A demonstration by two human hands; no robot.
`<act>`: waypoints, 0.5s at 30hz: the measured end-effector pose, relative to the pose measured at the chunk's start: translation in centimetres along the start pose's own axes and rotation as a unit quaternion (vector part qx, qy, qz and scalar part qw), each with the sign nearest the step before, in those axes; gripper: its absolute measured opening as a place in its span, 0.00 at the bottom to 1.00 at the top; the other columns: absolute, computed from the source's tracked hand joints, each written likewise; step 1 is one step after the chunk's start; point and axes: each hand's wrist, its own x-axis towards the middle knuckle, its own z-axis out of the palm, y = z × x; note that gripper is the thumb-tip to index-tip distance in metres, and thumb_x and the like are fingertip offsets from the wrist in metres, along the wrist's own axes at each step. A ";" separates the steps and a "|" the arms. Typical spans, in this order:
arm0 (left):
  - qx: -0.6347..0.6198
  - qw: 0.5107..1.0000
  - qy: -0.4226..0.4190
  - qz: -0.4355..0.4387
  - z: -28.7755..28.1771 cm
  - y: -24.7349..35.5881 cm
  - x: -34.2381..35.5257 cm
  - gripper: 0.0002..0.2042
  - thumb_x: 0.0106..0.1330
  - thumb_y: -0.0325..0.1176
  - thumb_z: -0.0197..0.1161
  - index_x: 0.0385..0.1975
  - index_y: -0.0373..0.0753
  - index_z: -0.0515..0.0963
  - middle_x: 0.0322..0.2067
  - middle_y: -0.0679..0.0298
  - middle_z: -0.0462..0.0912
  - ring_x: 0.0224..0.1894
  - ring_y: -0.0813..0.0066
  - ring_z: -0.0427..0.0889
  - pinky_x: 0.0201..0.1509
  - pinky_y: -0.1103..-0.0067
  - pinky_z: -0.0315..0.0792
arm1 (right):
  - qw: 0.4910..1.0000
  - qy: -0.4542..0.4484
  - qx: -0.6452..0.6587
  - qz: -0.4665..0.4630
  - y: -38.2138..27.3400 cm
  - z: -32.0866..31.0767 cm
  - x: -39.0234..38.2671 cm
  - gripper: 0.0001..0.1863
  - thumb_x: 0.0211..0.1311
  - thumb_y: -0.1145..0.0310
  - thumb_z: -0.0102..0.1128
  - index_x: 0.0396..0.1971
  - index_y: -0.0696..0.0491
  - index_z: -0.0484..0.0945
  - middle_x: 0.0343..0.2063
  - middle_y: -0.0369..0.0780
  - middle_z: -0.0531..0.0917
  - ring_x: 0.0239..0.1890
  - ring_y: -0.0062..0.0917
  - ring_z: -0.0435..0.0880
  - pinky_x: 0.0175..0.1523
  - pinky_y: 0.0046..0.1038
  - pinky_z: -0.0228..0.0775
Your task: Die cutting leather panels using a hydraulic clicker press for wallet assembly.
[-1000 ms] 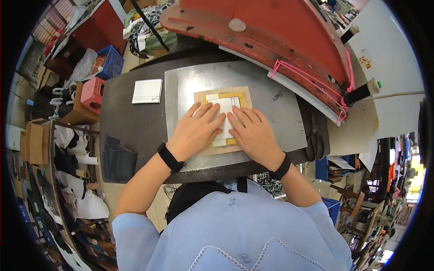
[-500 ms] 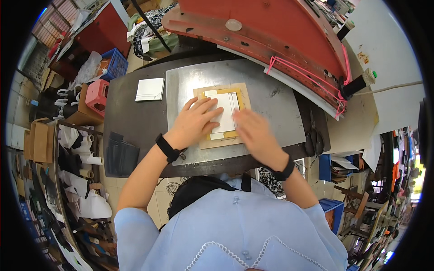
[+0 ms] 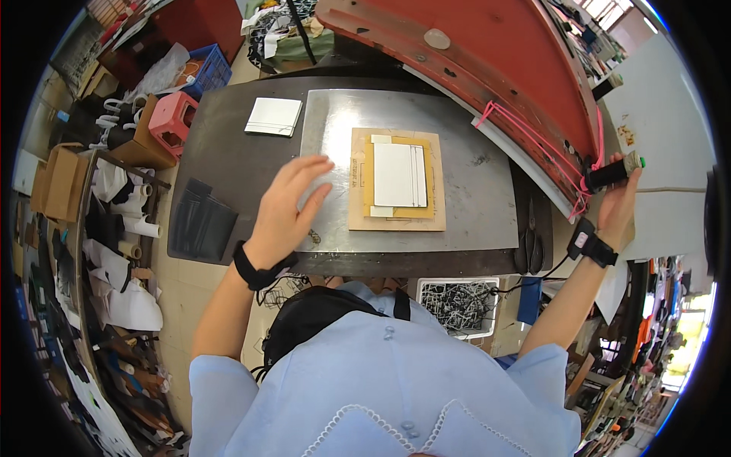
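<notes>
My left hand (image 3: 289, 213) hovers over the metal plate (image 3: 472, 228), left of the board stack, fingers loosely apart and holding nothing. A white rectangular piece (image 3: 396, 174) lies on a yellow board (image 3: 426, 213) atop a wooden base (image 3: 358, 194). My right hand (image 3: 618, 199) is at the right end of the raised red machine arm (image 3: 457, 42), its fingers closed around a black cylindrical handle (image 3: 605, 174). Pink bands (image 3: 533, 142) are looped along the arm's lower edge near it.
A white stack (image 3: 270, 116) and dark sheets (image 3: 199, 221) sit on the dark table (image 3: 213, 114). Scissors (image 3: 531, 244) lie at the right. A pink stool (image 3: 171, 122), blue crate (image 3: 209, 72), shelves of rolls (image 3: 141, 225) and a bin of wire pieces (image 3: 455, 301) surround the table.
Both hands have left the white piece on the board. The left moved back leftward; the right moved up and right onto the black handle. The view has shifted slightly.
</notes>
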 end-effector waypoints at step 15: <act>-0.079 0.993 -0.092 -0.003 0.2 0.1 -2.9 0.11 0.66 0.26 0.59 0.47 0.37 0.78 0.48 0.55 0.81 0.48 0.55 0.80 0.49 0.72 0.76 | 0.851 0.117 -0.459 -0.227 -1.2 6.9 -9.2 0.31 0.67 0.65 0.59 0.64 0.64 0.61 0.61 0.50 0.69 0.63 0.34 0.70 0.66 0.32 0.62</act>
